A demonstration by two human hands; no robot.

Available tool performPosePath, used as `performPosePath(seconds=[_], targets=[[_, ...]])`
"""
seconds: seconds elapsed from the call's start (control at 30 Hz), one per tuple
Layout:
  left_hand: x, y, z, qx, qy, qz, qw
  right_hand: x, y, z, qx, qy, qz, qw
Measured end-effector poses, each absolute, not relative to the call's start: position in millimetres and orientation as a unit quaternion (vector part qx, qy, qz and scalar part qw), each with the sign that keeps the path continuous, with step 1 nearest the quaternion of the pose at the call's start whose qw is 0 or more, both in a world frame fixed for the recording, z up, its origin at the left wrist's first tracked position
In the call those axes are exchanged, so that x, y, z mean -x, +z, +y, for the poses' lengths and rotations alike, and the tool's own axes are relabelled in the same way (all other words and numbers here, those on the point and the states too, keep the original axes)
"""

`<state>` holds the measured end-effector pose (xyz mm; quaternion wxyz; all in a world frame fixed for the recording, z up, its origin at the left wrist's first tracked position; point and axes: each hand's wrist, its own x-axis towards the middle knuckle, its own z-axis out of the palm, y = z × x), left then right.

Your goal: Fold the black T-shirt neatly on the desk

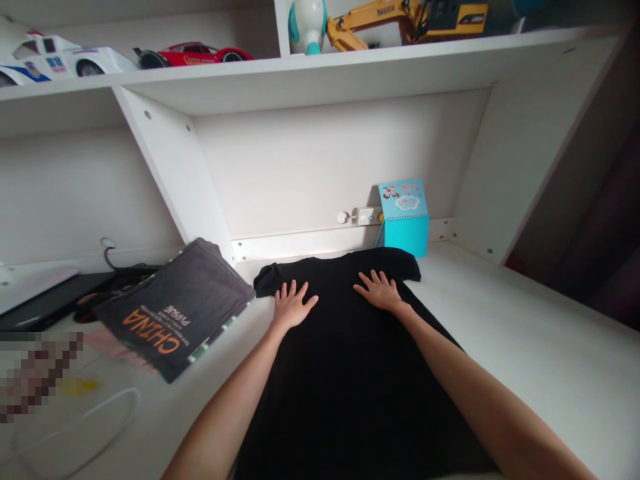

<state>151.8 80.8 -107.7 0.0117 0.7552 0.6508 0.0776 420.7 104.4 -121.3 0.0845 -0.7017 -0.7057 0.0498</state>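
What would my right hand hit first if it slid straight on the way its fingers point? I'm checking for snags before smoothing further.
Probably the teal cardboard box against the back wall, after your right hand crosses the black cotton T-shirt's collar edge. Depth is unclear, so it might pass just left of it.

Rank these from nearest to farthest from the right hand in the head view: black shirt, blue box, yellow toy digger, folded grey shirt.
1. black shirt, under the right hand.
2. blue box, just behind, at the back wall.
3. folded grey shirt, off to the left.
4. yellow toy digger, up on the top shelf.
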Motion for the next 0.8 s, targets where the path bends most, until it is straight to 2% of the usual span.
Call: performPosePath(seconds=[0.17, 0.33, 0.7, 0.8], targets=[[-151.8, -105.0, 81.8, -0.756, 0.069, 0.651, 0.01, -420.1, -121.1, 104.6, 0.703, 0.049, -0.704, 0.085], [-143.9, -95.5, 94.0, -0.722, 0.083, 0.686, -0.04, -419.5, -122.1, 104.4, 0.704, 0.047, -0.704, 0.087], [-101.0, -76.4, 155.1, -0.56, 0.082, 0.824, -0.004, -416.1, -122.8, 103.6, 0.709, 0.04, -0.698, 0.091], [-104.7, -80.7, 163.1, -0.596, 0.079, 0.799, -0.007, -415.5, -121.2, 103.7, 0.71, 0.044, -0.697, 0.091]])
